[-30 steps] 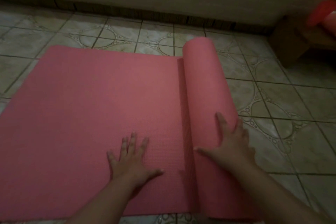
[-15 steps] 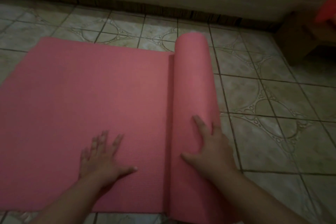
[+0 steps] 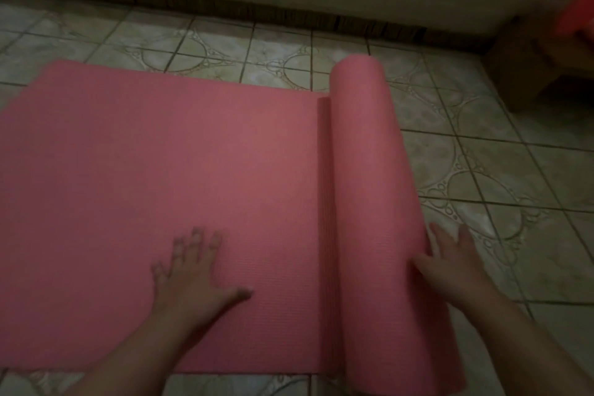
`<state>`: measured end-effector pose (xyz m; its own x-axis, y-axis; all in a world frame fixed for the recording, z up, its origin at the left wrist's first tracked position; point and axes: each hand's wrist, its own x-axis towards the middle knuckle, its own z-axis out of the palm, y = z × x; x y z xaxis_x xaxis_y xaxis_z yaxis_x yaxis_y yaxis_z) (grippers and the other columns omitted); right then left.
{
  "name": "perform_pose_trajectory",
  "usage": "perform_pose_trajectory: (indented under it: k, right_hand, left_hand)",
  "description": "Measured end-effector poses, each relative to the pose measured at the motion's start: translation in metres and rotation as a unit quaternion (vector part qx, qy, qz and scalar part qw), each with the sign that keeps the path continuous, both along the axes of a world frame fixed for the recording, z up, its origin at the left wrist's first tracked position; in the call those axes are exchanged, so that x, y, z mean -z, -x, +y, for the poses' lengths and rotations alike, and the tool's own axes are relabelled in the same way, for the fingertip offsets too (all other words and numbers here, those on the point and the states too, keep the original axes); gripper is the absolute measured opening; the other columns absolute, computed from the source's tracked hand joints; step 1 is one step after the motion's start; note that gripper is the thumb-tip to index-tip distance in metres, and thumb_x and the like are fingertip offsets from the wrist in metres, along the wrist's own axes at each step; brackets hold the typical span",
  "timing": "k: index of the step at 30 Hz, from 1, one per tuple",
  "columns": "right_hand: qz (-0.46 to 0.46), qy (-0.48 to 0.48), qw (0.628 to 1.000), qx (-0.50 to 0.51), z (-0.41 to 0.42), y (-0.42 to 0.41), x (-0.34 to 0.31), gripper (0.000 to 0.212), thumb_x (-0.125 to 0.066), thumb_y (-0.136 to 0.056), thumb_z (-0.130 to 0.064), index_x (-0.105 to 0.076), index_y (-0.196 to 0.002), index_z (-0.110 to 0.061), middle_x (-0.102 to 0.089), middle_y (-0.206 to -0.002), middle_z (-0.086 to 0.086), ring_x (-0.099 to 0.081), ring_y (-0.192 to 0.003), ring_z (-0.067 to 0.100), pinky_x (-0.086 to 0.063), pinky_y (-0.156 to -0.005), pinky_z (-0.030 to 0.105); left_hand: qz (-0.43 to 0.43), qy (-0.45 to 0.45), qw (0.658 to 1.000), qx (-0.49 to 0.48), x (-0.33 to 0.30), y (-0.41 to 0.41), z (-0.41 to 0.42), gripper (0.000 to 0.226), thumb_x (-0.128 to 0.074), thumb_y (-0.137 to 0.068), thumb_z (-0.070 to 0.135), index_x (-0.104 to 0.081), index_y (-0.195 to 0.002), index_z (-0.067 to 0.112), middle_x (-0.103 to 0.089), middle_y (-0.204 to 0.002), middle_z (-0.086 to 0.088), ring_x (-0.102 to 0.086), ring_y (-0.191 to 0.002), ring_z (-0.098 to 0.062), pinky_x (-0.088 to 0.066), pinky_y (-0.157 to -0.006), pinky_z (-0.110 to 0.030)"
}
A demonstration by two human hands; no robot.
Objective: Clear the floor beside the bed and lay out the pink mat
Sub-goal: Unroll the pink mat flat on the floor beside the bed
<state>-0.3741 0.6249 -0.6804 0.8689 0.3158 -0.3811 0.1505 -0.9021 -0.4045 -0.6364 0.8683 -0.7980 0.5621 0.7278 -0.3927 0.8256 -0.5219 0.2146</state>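
Left hand point(image 3: 196, 270) lies flat on the unrolled part of the pink mat point(image 3: 160, 196), fingers straight and spread, palm down, pinning the sheet to the tiled floor point(image 3: 482, 170). It sits near the mat's near edge, much as it did half a second ago.

Flat section now spreads wide from the left of the view to the roll point(image 3: 373, 202). More flat sheet shows between the left hand and the roll than a second ago, though the camera has also shifted, so I cannot tell how far the roll itself has travelled.

Right hand point(image 3: 450, 264) has changed place: a second ago it lay on top of the roll, now it sits at the roll's right flank by the near end, fingers straight, touching it and gripping nothing.

Judgement: unrolling is under way, with a thick roll left. Floor to the right looks bare up to the wooden furniture point(image 3: 527, 51) at far right.
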Motion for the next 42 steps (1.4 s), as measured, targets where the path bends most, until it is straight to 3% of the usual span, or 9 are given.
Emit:
perform_pose_trajectory:
  k: [3,5,7,11,16,25,33,38,42]
  right_hand:
    - [-0.123,-0.023,0.991,-0.047,0.02,0.022,-0.001,0.075,-0.056,-0.078,-0.051,-0.026,-0.145,-0.035,-0.009,-0.158,0.014,-0.016,-0.143,0.033,-0.024,-0.113,0.051]
    - [-0.145,0.073,0.982,-0.095,0.031,0.034,0.002,0.087,-0.051,-0.068,-0.076,-0.015,-0.142,-0.048,0.001,-0.158,0.01,-0.011,-0.143,0.036,-0.025,-0.109,0.056]
    - [-0.156,0.14,0.973,-0.1,0.03,0.034,0.007,0.103,-0.057,-0.056,-0.082,-0.006,-0.141,-0.053,0.009,-0.157,0.01,-0.008,-0.142,0.039,-0.028,-0.106,0.058]
    - [-0.162,0.139,0.972,-0.095,0.017,0.018,0.01,0.114,-0.072,-0.055,-0.065,0.002,-0.141,-0.054,-0.002,-0.156,0.013,-0.023,-0.138,0.04,-0.038,-0.101,0.052]
    - [-0.133,0.054,0.981,-0.133,0.021,0.016,0.007,0.11,-0.077,-0.061,-0.037,-0.006,-0.144,-0.05,-0.018,-0.152,0.018,-0.038,-0.131,0.038,-0.044,-0.099,0.046]
    - [-0.083,-0.028,0.977,-0.193,0.067,0.068,0.002,0.103,-0.073,-0.063,-0.035,-0.006,-0.138,-0.058,-0.023,-0.149,0.013,-0.043,-0.127,0.032,-0.045,-0.099,0.039]
    - [0.008,-0.096,0.986,-0.134,0.039,0.038,0.001,0.104,-0.081,-0.056,-0.029,-0.023,-0.137,-0.057,-0.014,-0.153,0.009,-0.026,-0.139,0.025,-0.03,-0.111,0.035]
    - [0.025,-0.125,0.992,0.015,-0.006,-0.012,0.011,0.094,-0.073,-0.055,-0.036,-0.036,-0.141,-0.034,-0.035,-0.147,0.017,-0.043,-0.129,0.034,-0.037,-0.106,0.051]
    - [0.024,-0.14,0.989,0.038,-0.009,-0.009,0.019,0.119,-0.084,-0.048,-0.055,-0.022,-0.146,-0.029,-0.044,-0.144,0.006,-0.048,-0.126,0.026,-0.041,-0.105,0.049]
  left_hand:
    - [-0.011,0.011,0.999,0.044,0.003,-0.019,-0.021,0.114,-0.015,-0.034,0.103,0.038,-0.123,0.054,0.037,-0.148,0.012,0.027,-0.142,-0.019,0.008,-0.113,-0.058]
    - [-0.005,0.012,0.999,0.047,0.003,-0.023,-0.028,0.111,-0.012,-0.033,0.104,0.04,-0.12,0.057,0.042,-0.145,0.014,0.035,-0.136,-0.015,0.013,-0.11,-0.059]
    - [0.006,0.005,0.999,0.04,0.002,-0.023,-0.029,0.111,-0.011,-0.031,0.104,0.04,-0.118,0.06,0.045,-0.142,0.017,0.037,-0.133,-0.011,0.013,-0.108,-0.062]
    - [0.027,0.016,0.999,0.026,-0.002,-0.023,-0.025,0.112,-0.016,-0.026,0.104,0.039,-0.115,0.064,0.047,-0.139,0.019,0.035,-0.132,-0.006,0.009,-0.107,-0.064]
    - [0.032,0.025,0.999,0.019,-0.006,-0.022,-0.022,0.114,-0.021,-0.028,0.104,0.038,-0.116,0.063,0.051,-0.135,0.019,0.035,-0.134,-0.008,0.009,-0.108,-0.064]
    - [0.072,-0.001,0.997,-0.019,-0.018,0.041,0.037,0.121,-0.022,-0.025,0.104,0.032,-0.124,0.059,0.041,-0.141,0.016,0.016,-0.146,-0.019,-0.008,-0.113,-0.06]
    - [0.064,-0.017,0.997,-0.049,-0.016,0.054,0.049,0.114,-0.012,-0.043,0.099,0.013,-0.143,0.049,0.022,-0.158,0.007,0.01,-0.146,-0.03,-0.01,-0.114,-0.061]
    - [0.021,-0.019,1.0,0.011,-0.001,0.004,0.013,0.099,-0.001,-0.048,0.097,0.035,-0.128,0.049,0.034,-0.148,0.012,0.017,-0.145,-0.029,-0.003,-0.109,-0.067]
    - [-0.004,-0.032,0.994,0.101,0.009,-0.029,-0.005,0.093,0.005,-0.056,0.092,0.039,-0.129,0.046,0.035,-0.151,0.01,0.03,-0.14,-0.018,0.008,-0.113,-0.059]
